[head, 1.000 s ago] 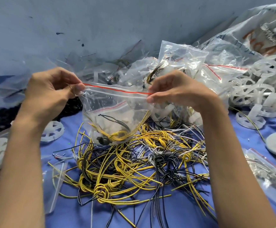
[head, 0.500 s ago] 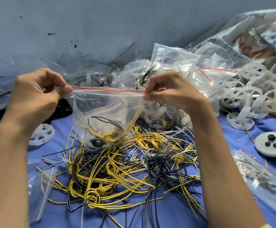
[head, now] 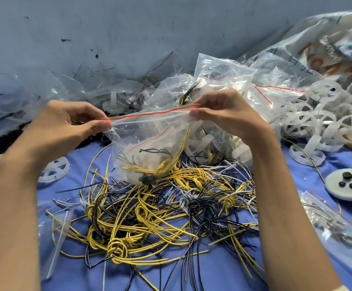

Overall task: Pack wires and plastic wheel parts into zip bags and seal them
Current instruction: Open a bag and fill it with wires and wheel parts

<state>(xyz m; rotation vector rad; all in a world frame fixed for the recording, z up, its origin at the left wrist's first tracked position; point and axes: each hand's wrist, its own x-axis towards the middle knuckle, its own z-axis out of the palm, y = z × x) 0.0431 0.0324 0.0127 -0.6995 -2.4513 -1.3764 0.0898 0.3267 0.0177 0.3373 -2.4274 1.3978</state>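
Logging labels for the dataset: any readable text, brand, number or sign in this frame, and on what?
Nothing can be read with confidence.
Large orange letters on the big plastic sack: creased and partly out of frame, unreadable.
Small dark print beside them on the same sack: blurred, unreadable.
The zip bag in the hands: only a red seal stripe, no text.

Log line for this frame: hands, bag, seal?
left hand: pinches zip bag top-left corner | right hand: pinches top-right corner | zip bag: held over wire pile, yellow wires inside | seal: cannot tell
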